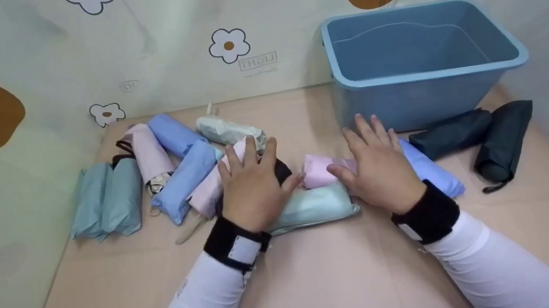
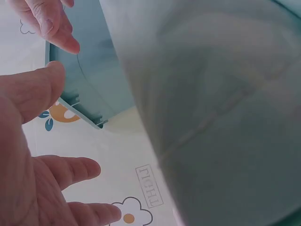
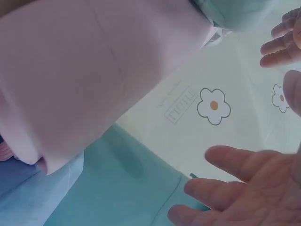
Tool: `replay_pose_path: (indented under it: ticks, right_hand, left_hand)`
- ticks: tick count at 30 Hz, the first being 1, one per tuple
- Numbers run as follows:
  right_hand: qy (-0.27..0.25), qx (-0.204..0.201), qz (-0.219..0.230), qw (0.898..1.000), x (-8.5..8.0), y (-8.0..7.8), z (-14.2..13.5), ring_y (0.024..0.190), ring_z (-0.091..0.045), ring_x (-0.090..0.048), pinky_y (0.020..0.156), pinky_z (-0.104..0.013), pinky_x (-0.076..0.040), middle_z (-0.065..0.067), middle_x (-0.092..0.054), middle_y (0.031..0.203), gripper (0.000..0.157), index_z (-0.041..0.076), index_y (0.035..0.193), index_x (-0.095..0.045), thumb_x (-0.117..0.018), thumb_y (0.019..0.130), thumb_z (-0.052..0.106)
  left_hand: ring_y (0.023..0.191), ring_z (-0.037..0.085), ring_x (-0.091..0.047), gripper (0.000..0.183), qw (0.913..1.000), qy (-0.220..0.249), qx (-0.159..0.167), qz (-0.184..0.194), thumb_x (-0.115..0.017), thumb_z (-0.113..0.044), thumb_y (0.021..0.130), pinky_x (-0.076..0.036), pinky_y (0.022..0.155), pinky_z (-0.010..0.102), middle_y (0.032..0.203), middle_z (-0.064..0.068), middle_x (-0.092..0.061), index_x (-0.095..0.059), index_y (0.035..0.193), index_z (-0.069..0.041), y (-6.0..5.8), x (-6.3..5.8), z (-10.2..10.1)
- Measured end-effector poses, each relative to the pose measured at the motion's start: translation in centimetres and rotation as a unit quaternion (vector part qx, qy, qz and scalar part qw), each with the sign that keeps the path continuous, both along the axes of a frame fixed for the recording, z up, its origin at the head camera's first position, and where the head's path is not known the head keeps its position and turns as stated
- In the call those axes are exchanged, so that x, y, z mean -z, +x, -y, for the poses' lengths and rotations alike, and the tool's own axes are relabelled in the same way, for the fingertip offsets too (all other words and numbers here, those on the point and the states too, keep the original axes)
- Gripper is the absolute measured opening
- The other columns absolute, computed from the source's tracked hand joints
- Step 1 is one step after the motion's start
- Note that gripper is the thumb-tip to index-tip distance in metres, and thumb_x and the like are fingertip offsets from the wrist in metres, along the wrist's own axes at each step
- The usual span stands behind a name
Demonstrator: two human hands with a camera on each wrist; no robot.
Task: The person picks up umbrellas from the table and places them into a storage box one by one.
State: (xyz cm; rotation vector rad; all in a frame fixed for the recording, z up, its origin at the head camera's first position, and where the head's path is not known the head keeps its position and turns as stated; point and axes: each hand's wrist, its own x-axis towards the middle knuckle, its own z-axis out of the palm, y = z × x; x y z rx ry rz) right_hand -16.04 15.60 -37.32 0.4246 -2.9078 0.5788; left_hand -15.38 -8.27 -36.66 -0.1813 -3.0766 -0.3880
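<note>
Fingers spread, my left hand [image 1: 253,192] is over a pale pink folded umbrella [image 1: 205,195] and the left end of a mint folded umbrella [image 1: 314,207]. My right hand [image 1: 383,175], also with straight fingers, overlaps a small pink umbrella [image 1: 318,170] and a periwinkle one [image 1: 434,172]. Neither hand grips anything. In the left wrist view, a grey-green umbrella [image 2: 225,108] fills the right side, beside the left hand's straight fingers. A pale pink umbrella [image 3: 94,80] looms large in the right wrist view. Something black is partly hidden behind my left hand.
A blue plastic bin [image 1: 413,99] stands at the back right. Two black umbrellas [image 1: 450,133] lie before it. To the left are two grey-green umbrellas [image 1: 122,197], blue ones [image 1: 187,182], a pink one [image 1: 147,150] and a pale mint one [image 1: 228,130]. A patterned wall [image 1: 165,58] closes the back.
</note>
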Motion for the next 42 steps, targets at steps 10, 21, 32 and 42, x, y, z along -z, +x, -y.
replay_pose_path:
  ticks: [10, 21, 32, 42]
  right_hand:
    - [-0.144, 0.007, -0.188, 0.972, -1.6, -2.2, -3.0, 0.146, -0.052, -0.039, 0.122, -0.065, -0.028, -0.033, -0.047, 0.155, 0.057, -0.008, 0.142, -0.057, -0.075, 0.095, 0.02]
    - [-0.058, 0.075, -0.143, 0.985, -2.6, -7.7, -5.7, 0.121, -0.048, -0.045, 0.117, -0.066, -0.015, -0.029, -0.063, 0.125, 0.038, -0.004, 0.128, -0.066, -0.07, 0.097, 0.017]
    - [-0.039, 0.065, -0.149, 0.986, -3.2, -8.4, -4.2, 0.102, -0.044, -0.047, 0.102, -0.063, -0.025, -0.025, -0.065, 0.103, 0.021, -0.004, 0.104, -0.065, -0.071, 0.099, 0.016]
    - [-0.028, 0.041, -0.17, 0.984, -3.0, -8.5, 1.6, 0.1, -0.044, -0.052, 0.098, -0.059, -0.031, -0.021, -0.066, 0.097, 0.026, 0.0, 0.096, -0.064, -0.076, 0.096, 0.023]
  left_hand:
    - [0.155, 0.062, -0.013, 0.09, 1.0, 0.008, -0.004, 0.002, -0.057, -0.073, 0.095, -0.015, 0.123, 0.076, 0.172, 0.022, -0.025, -0.033, 0.166, -0.024, 0.1, -0.1, 0.6]
    - [0.154, 0.063, -0.015, 0.09, 0.9997, 0.014, -0.013, 0.018, -0.058, -0.071, 0.095, -0.012, 0.122, 0.077, 0.172, 0.022, -0.025, -0.032, 0.167, -0.025, 0.1, 0.0, 1.2]
    - [0.154, 0.063, -0.012, 0.089, 0.999, 0.028, -0.021, 0.026, -0.061, -0.069, 0.095, -0.009, 0.123, 0.077, 0.172, 0.022, -0.026, -0.033, 0.166, -0.025, -0.2, -0.3, 1.5]
    - [0.155, 0.063, -0.014, 0.088, 0.9992, 0.02, -0.025, 0.023, -0.061, -0.069, 0.095, -0.011, 0.122, 0.077, 0.17, 0.023, -0.03, -0.036, 0.165, -0.022, -0.4, -0.9, 1.6]
